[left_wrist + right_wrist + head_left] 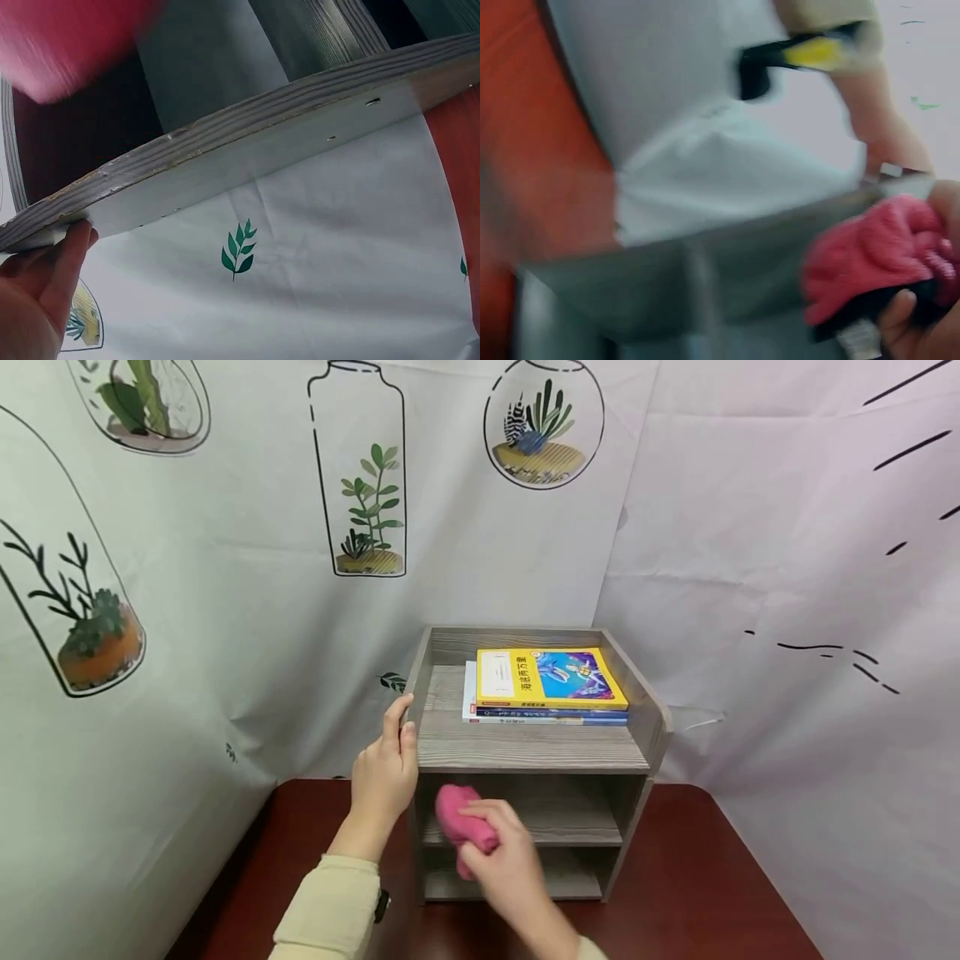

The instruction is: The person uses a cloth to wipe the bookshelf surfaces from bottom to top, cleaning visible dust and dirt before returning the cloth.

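Note:
A bunched pink cloth [459,814] is gripped in my right hand [510,860], in front of the shelf's middle level. The right wrist view shows the same pink cloth [877,255] with a dark edge and a white tag. My left hand [384,777] holds the left side panel of the small grey wood-grain shelf [525,756] near its top. In the left wrist view, fingers [69,270] of that hand touch the outer face of the panel [225,142]. A pink blur, the cloth, shows at that view's upper left.
Several stacked books [551,681], a yellow one on top, lie on the shelf's top level. Below are two lower compartments. The shelf stands on a dark red table [690,877]. A white printed sheet [480,560] with plant drawings hangs behind and around it.

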`<state>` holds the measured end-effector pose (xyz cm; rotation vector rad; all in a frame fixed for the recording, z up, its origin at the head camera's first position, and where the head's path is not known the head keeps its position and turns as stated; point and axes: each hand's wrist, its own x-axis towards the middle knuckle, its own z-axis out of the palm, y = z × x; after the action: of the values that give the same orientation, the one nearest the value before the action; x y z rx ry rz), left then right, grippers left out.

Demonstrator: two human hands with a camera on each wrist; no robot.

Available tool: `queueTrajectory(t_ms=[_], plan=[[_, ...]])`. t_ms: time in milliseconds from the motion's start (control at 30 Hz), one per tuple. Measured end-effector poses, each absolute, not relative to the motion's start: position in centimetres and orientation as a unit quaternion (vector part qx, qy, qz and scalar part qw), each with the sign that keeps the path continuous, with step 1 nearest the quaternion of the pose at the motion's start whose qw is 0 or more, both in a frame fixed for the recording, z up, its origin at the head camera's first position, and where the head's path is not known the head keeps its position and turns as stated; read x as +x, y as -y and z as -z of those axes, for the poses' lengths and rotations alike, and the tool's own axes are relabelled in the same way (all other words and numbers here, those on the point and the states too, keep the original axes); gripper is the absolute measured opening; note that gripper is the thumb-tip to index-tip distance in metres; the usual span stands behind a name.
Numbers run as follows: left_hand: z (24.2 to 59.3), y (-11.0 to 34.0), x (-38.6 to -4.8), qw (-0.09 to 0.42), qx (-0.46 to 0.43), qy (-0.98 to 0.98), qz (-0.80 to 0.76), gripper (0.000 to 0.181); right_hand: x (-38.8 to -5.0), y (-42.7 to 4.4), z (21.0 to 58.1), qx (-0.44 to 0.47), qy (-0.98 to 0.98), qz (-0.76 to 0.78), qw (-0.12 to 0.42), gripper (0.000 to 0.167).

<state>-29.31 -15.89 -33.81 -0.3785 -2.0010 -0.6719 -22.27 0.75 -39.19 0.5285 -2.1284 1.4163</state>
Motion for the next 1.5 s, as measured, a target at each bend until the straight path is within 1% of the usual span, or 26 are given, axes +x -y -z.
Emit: queueTrajectory(t_ms=[100, 167, 233, 300, 367, 467, 633, 900, 1100, 1267, 1500], plan=[[33.9, 16.3, -29.3, 0.478, -0.160, 0.820, 0.270, 0.036, -21.1, -4.4, 36.4, 0.180, 0.826, -0.479, 0.236, 0.046], [33.8, 16.6, -29.4, 0.479, -0.162, 0.820, 0.267, 0.036, -20.7, -6.8, 33.9, 0.177, 0.851, -0.428, 0.247, 0.047], [33.8, 16.8, -29.5, 0.481, -0.161, 0.820, 0.265, 0.037, -20.7, -9.0, 31.2, 0.178, 0.867, -0.377, 0.273, 0.046], [33.8, 17.1, -29.5, 0.482, -0.157, 0.821, 0.263, 0.037, -21.1, -10.8, 28.9, 0.173, 0.883, -0.320, 0.296, 0.042], [34.0, 17.2, -29.5, 0.480, -0.155, 0.823, 0.263, 0.037, -21.9, -12.3, 27.1, 0.162, 0.902, -0.259, 0.306, 0.039], [34.2, 17.2, -29.4, 0.472, -0.154, 0.826, 0.266, 0.036, -23.4, -14.0, 25.7, 0.143, 0.929, -0.171, 0.294, 0.039], [34.5, 17.0, -29.3, 0.468, -0.156, 0.826, 0.272, 0.036, -25.1, -15.1, 25.5, 0.121, 0.949, -0.080, 0.282, 0.046], [34.6, 16.6, -29.6, 0.482, -0.166, 0.817, 0.269, 0.036, -25.9, -14.9, 27.1, 0.091, 0.945, 0.042, 0.313, 0.052], [34.5, 16.5, -29.7, 0.497, -0.179, 0.808, 0.259, 0.036, -25.9, -14.9, 27.6, 0.092, 0.935, 0.067, 0.335, 0.048], [34.5, 16.5, -29.9, 0.506, -0.185, 0.804, 0.253, 0.036, -25.8, -15.0, 27.7, 0.091, 0.938, 0.076, 0.326, 0.044], [34.6, 16.5, -30.1, 0.516, -0.186, 0.798, 0.249, 0.036, -25.6, -15.0, 27.7, 0.090, 0.944, 0.080, 0.307, 0.043]])
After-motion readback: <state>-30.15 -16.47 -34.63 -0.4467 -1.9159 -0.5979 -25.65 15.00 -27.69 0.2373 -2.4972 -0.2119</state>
